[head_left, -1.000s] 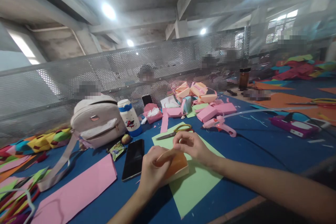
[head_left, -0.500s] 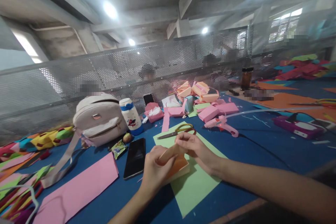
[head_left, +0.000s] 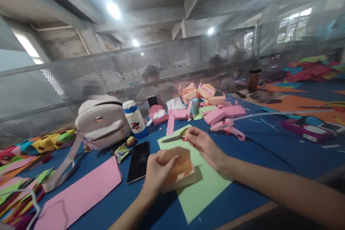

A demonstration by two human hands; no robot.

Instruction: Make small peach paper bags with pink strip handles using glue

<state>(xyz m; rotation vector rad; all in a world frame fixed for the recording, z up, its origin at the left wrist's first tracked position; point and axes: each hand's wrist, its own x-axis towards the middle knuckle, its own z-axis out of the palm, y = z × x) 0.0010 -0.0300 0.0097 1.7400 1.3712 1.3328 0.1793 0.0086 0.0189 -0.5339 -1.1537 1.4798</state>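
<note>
Left grip (head_left: 159, 172) pinches the raised flap (head_left: 172, 152) of the box (head_left: 183, 178) between thumb and fingers, its forearm slanting up from the near side. Partly over the green sheet (head_left: 198, 197), the box faces upward; whether it rests or is held just above cannot be told. With base and walls standing, its shaping looks mostly done; whether the flap is fastened, and so how much is left, does not show. Left of the box lies a phone (head_left: 138, 161). Right grip (head_left: 188, 137) is beyond the box, thumb and fingertips drawn together beside the scissors (head_left: 172, 138), forearm reaching in from the right; whether it pinches anything small is unclear. Farther beyond the box, on the bench (head_left: 280, 143), are the glue gun (head_left: 228, 128) and pink boxes (head_left: 212, 115).
</note>
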